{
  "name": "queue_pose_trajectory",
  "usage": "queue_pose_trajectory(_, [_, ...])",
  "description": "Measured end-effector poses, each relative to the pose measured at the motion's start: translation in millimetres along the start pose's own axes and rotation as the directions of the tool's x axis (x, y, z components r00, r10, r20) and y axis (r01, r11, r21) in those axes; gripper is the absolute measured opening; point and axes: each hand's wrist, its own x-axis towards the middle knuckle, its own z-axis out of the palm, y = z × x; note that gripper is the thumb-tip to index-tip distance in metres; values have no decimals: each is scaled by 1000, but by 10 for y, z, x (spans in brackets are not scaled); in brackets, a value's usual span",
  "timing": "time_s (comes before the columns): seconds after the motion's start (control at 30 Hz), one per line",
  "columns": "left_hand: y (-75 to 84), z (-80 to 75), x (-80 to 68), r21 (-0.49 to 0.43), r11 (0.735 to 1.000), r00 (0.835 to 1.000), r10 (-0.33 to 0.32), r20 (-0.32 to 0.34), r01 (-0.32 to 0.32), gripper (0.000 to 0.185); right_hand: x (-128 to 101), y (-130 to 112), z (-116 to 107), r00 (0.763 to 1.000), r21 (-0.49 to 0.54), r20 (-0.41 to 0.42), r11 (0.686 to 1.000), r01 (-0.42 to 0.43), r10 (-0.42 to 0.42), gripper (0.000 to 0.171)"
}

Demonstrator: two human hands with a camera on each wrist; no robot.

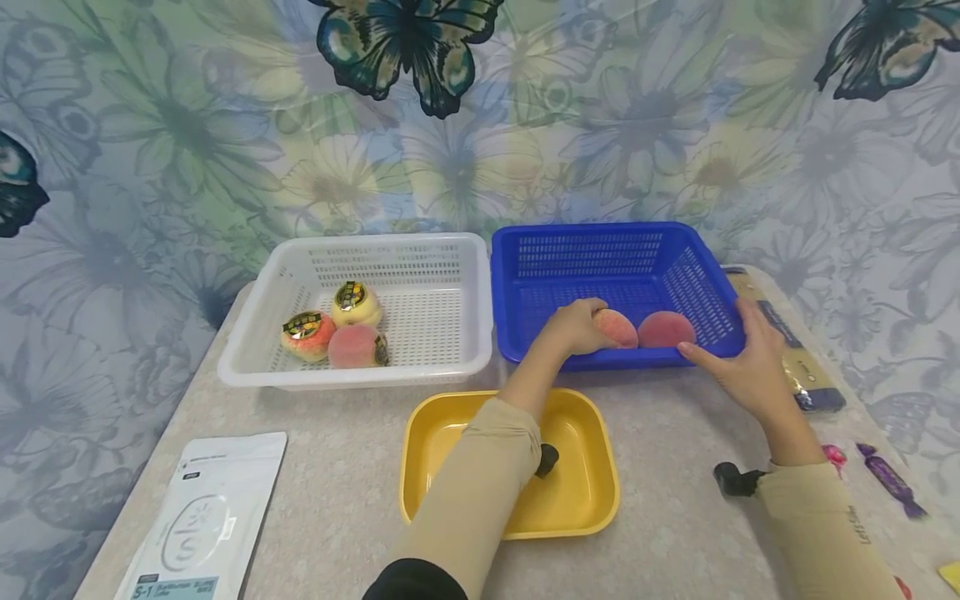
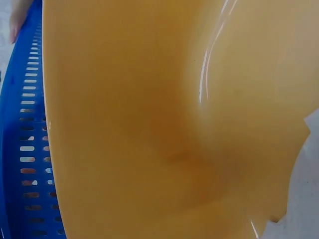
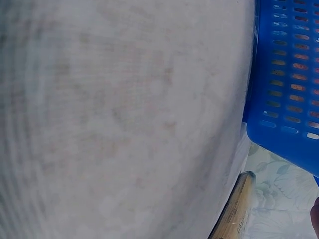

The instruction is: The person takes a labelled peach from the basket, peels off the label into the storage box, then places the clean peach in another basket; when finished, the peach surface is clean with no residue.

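Note:
My left hand [image 1: 579, 327] reaches across the yellow tray [image 1: 585, 521] into the blue basket [image 1: 592, 237]. Its fingers hold a peach [image 1: 617, 327] near the basket's front wall; part of the fruit is hidden behind them. Just right of it lies another peach [image 1: 666, 330]. At the basket's front right corner, my right hand [image 1: 750, 367] grips the rim, thumb on the front edge and fingers along the right side. The left wrist view is mostly filled by the yellow tray, and the right wrist view catches the basket's slotted wall [image 3: 289, 74].
To the left stands a white basket [image 1: 247, 367] with three fruits, some bearing dark labels, such as a pale one [image 1: 360, 310]. A white pouch [image 1: 206, 517] lies at front left. Right of the blue basket are a gold-and-dark packet [image 1: 813, 379] and a purple wrapped candy [image 1: 890, 481].

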Motion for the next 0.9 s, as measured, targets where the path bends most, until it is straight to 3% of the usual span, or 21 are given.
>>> queue_pose_trajectory(0.17, [17,3,6,14,1000,999,-22,45,21,69,1,1,6,1000,-9,-6,1000,12,-12,107])
queue_pose_trajectory(0.4, [4,-24,-23,-45,999,997,12,75,-9,68,0,-23,3,1000,-1,-3,1000,16,-16,107])
queue_pose_trajectory(0.5, [3,-35,-44,-47,999,998,18,61,-15,63,-7,-38,-2,1000,4,-2,1000,11,-11,107])
queue_pose_trajectory(0.73, [60,-59,-108,55,998,1000,17,5,-17,53,-23,-60,-13,1000,5,15,1000,-6,6,108])
queue_pose_trajectory(0.9, [185,-187,-239,75,996,999,45,-20,-44,52,-29,-72,-25,1000,-10,23,1000,-13,13,108])
